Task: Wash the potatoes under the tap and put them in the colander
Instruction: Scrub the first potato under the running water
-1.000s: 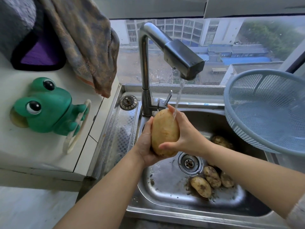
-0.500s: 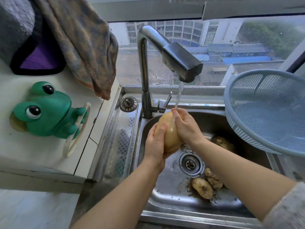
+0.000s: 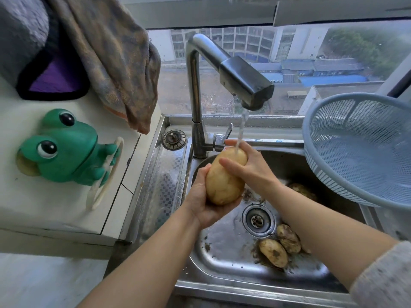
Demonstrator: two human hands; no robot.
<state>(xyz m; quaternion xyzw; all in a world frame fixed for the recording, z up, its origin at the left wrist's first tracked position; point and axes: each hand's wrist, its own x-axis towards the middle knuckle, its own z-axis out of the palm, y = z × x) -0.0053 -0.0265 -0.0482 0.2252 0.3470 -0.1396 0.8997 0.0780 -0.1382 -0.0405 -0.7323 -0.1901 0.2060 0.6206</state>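
Head view: potato (image 3: pixel 223 177) under tap (image 3: pixel 244 85) stream.
Left hand (image 3: pixel 201 202) cups it from below; right hand (image 3: pixel 249 166) grips its top, above the sink (image 3: pixel 222 247).

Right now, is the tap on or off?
On: a thin stream of water falls from the tap onto the potato held by the left hand and right hand.

The left forearm (image 3: pixel 144 252) rose from the lower left and the right forearm (image 3: pixel 315 223) came in from the lower right, a grey sleeve (image 3: pixel 384 278) covering its near end. The left hand (image 3: pixel 201 203) cupped a potato (image 3: pixel 222 181) from beneath, fingers curled round its lower end. The right hand (image 3: pixel 251 165) gripped the upper end, thumb across the near face, fingers wrapped behind.
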